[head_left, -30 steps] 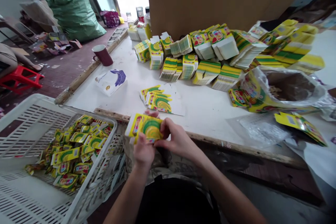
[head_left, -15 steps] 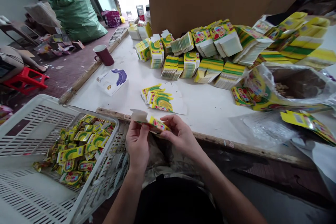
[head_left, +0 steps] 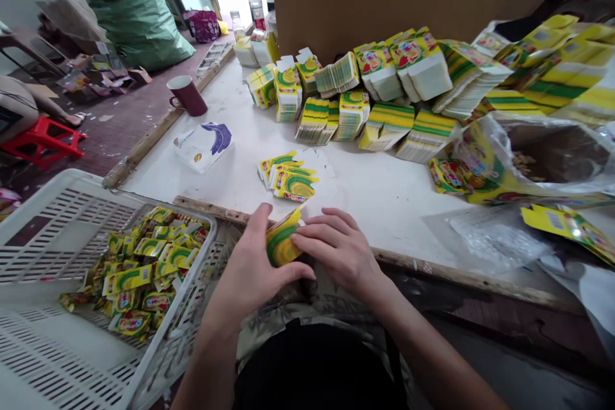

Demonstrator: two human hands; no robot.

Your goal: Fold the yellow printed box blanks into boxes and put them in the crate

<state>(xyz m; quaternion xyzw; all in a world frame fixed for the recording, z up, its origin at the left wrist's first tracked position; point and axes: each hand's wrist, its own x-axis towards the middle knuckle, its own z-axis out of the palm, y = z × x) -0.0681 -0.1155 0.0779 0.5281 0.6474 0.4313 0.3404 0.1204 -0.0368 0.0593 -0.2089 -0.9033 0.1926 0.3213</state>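
Observation:
A small yellow-green carton (head_left: 282, 240) is between my two hands, above the table's front edge, its striped face turned up. My left hand (head_left: 252, 262) cradles its left side, thumb and forefinger stretched wide around it. From the right, the bent fingers of my right hand (head_left: 339, 250) press on the carton's edge; their tips are partly hidden. Just beyond, several flat cartons (head_left: 293, 180) lie fanned out on the white table (head_left: 384, 189).
At left, a white plastic basket (head_left: 91, 333) contains many filled yellow packs (head_left: 144, 269). Stacks of flat cartons (head_left: 377, 73) line the table's back. A clear plastic bag (head_left: 562, 154) stands at right, a maroon mug (head_left: 187, 96) and a white-purple box (head_left: 204, 146) at left.
The carton has turned so its striped face shows, and its raised pale flap is out of sight. My left hand has spread its thumb and forefinger; my right fingers now lie along the carton's edge.

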